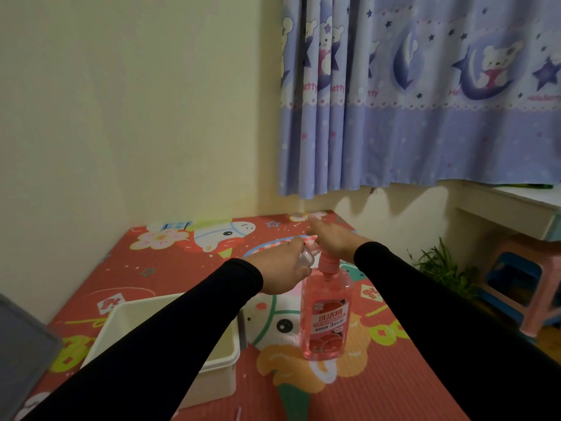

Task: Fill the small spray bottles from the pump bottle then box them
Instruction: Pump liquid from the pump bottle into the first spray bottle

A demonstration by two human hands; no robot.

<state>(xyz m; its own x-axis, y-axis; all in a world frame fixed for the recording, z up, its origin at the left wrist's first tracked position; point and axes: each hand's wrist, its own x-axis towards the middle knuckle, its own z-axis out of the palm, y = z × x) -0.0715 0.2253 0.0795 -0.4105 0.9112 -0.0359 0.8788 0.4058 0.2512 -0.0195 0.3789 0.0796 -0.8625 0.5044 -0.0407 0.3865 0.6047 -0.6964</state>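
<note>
— Where is the grip?

— I see the left hand (285, 265) curled round one small clear spray bottle (306, 256), held tilted just beside the pump head. The right hand (332, 241) lies with straight fingers, its palm pressing on top of the pink pump bottle (325, 314); that grip holds nothing.

— And the bottle itself?

— It stands upright on the red cartoon-printed tabletop (394, 375), right of the held spray bottle.

— Counts?

— One spray bottle that I can see, one pump bottle, one white box (226, 357) open at near left under the left sleeve. A curtain (425, 101) hangs behind; stools (522, 284) and a plant (443, 265) sit right.
</note>
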